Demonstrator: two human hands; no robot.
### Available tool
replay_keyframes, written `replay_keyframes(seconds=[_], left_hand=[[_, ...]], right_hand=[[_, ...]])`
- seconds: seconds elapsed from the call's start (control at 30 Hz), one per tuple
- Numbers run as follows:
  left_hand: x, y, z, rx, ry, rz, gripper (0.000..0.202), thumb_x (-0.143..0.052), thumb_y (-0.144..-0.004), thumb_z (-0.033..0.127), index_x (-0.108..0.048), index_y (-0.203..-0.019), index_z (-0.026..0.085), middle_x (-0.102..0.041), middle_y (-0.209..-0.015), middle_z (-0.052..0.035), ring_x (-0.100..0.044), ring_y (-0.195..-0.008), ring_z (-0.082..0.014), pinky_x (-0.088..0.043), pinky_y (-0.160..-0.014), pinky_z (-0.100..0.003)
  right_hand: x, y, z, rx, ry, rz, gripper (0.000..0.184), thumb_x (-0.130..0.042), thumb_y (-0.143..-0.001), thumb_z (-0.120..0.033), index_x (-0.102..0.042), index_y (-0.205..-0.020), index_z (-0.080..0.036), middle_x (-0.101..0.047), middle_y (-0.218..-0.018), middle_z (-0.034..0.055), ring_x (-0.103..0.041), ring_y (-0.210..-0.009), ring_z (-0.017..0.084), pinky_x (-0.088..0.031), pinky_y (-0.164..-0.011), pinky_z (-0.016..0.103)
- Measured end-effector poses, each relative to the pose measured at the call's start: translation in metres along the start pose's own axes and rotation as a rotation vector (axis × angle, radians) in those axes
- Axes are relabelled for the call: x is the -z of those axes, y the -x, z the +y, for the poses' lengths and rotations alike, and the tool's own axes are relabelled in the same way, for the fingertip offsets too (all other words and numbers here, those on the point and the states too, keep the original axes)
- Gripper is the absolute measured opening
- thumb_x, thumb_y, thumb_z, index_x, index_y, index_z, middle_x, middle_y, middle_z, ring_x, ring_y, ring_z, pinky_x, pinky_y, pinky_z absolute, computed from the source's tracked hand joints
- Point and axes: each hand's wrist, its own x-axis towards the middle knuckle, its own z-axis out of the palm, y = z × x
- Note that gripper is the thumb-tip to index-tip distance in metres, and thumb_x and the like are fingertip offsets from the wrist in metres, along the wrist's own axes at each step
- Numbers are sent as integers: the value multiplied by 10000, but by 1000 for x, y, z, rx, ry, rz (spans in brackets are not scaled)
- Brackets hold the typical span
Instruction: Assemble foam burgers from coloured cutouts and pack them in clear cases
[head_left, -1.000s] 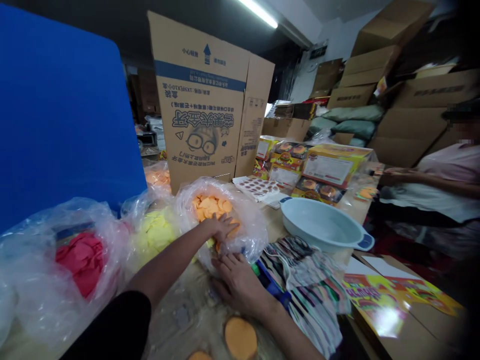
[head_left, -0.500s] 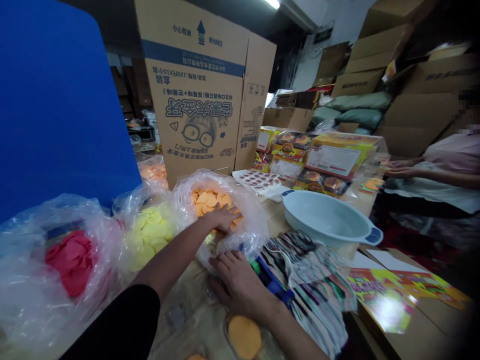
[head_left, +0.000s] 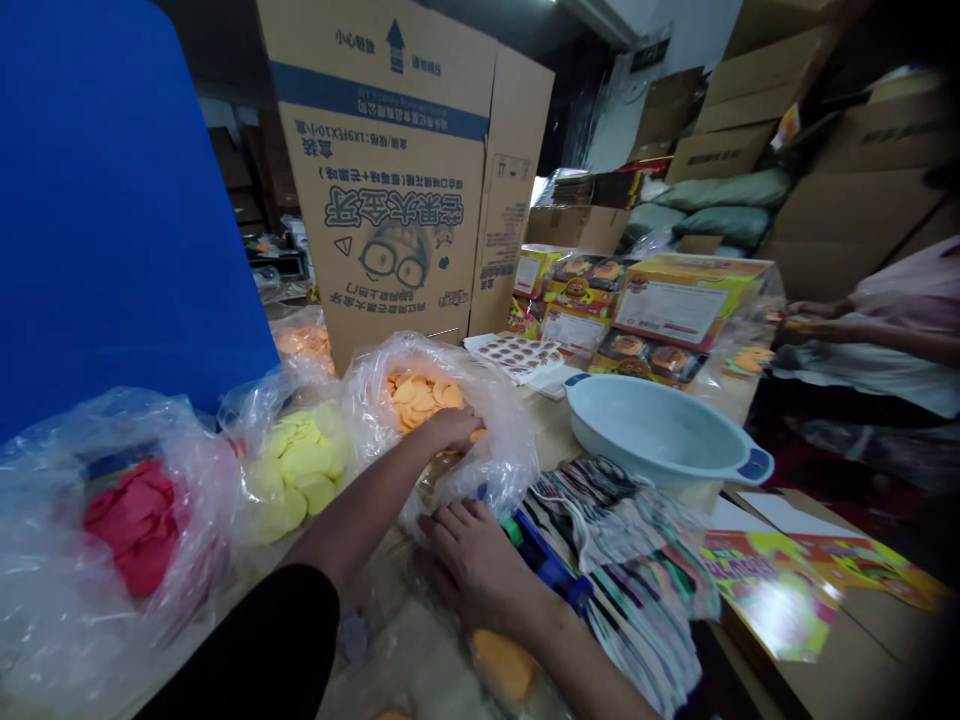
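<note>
My left hand (head_left: 452, 428) reaches into a clear plastic bag (head_left: 501, 455) full of thin orange discs (head_left: 420, 393). Its fingers curl down over some of the discs. My right hand (head_left: 474, 562) lies flat on the table against the foot of that bag, fingers stretched out and holding nothing. A blue and green object (head_left: 546, 562) sits just right of this hand. An orange disc (head_left: 501, 665) lies under clear plastic near my right wrist.
Left of the orange bag are bags of yellow discs (head_left: 300, 472) and pink pieces (head_left: 133, 520). A pale blue basin (head_left: 660, 432) and a striped pile (head_left: 630, 570) lie to the right. A big cardboard box (head_left: 390, 190), a blue panel (head_left: 112, 200) and product boxes (head_left: 664, 310) stand behind. Another person (head_left: 892, 330) works at the far right.
My left hand has slid a little deeper and to the right inside the orange bag, its fingers curling more. The right hand has hardly moved. The view has tipped slightly down.
</note>
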Motion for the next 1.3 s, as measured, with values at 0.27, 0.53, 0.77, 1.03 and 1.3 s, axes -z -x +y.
replay_keyframes(seconds=[0.27,0.53,0.77,1.03,1.3], left_hand=[[4,14,4,-53,2,8,364,-521,-690,213,-517,-1053,218,-497,-1086,-93,-530,-915,-242,-413,-753,-337],[18,35,-13,246,895,242,314,-649,-470,142,-604,-780,160,-584,-868,-28,-499,-940,-246,-382,-791,-279],[36,59,-33,470,1462,319,224,-572,-610,216,-560,-816,127,-616,-674,-59,-593,-636,-207,-460,-590,-318],[59,101,-28,544,2119,448,161,-462,-747,230,-560,-817,124,-619,-654,-60,-610,-622,-171,-498,-593,-296],[67,141,-2,666,2585,591,227,-492,-746,270,-565,-903,124,-620,-713,-74,-612,-659,-187,-502,-561,-289]], right_hand=[[-1,1,1,8,28,7,272,-417,-823,-217,-487,-1074,-136,-558,-870,78,-454,-813,195,-303,-739,349],[-1,3,3,15,31,7,312,-444,-805,-195,-469,-1109,-128,-559,-895,92,-466,-851,203,-311,-747,348],[2,4,1,-12,-68,21,309,-436,-815,-216,-478,-1112,-142,-563,-948,93,-477,-910,205,-339,-809,366],[26,46,-18,-195,-135,599,236,-460,-808,-182,-516,-1037,-180,-551,-966,88,-485,-924,203,-382,-792,371],[-12,116,-70,-572,36,356,250,-427,-817,-237,-562,-1001,-134,-536,-1003,144,-472,-907,252,-415,-744,402]])
